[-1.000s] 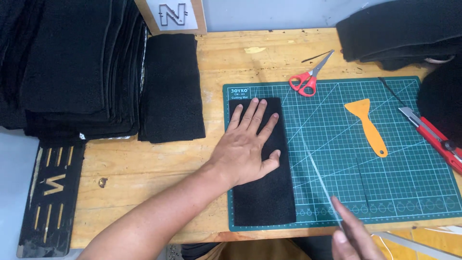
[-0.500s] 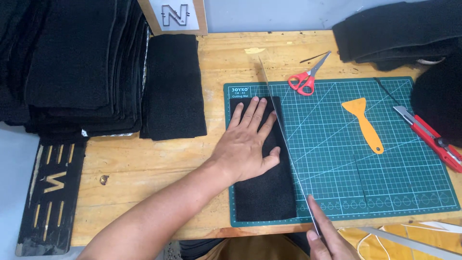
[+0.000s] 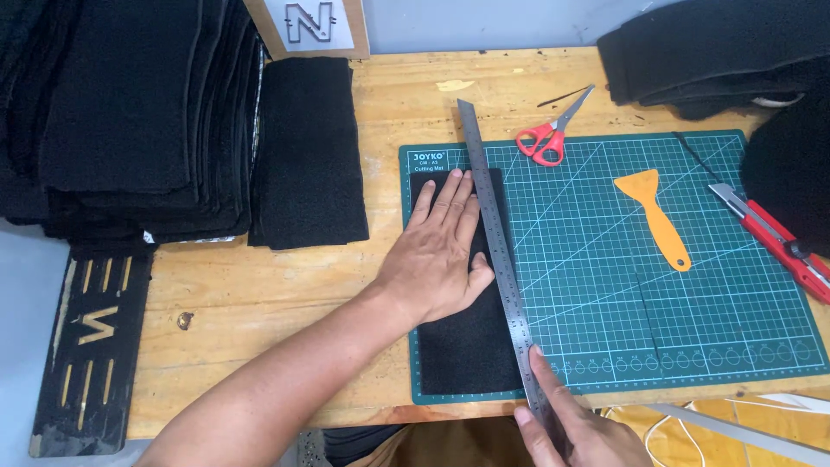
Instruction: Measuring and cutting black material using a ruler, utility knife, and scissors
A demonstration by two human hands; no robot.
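The steel ruler (image 3: 501,259) has swung in over the last second: a second ago it lay as a thin diagonal line out over the green mat (image 3: 692,346), well right of the black felt strip (image 3: 467,355), and now it lies along the strip's right edge, running from above the mat's top border in the upper middle of the frame down to the bottom edge. The right hand (image 3: 575,428), low in the frame and partly cut off, has come in with it and grips the ruler's near end, forefinger laid along the metal. The left hand (image 3: 441,251) has not moved: it stays open and flat, fingers spread, pressing the strip down at the left side of the mat. So the straightedge now looks lined up on the strip's edge. The red scissors (image 3: 546,143) at the mat's top, the orange scraper (image 3: 657,220) in its middle and the red knife (image 3: 778,238) at the right edge lie untouched, well apart from both hands. Stacks of black felt (image 3: 121,112) fill the upper left.
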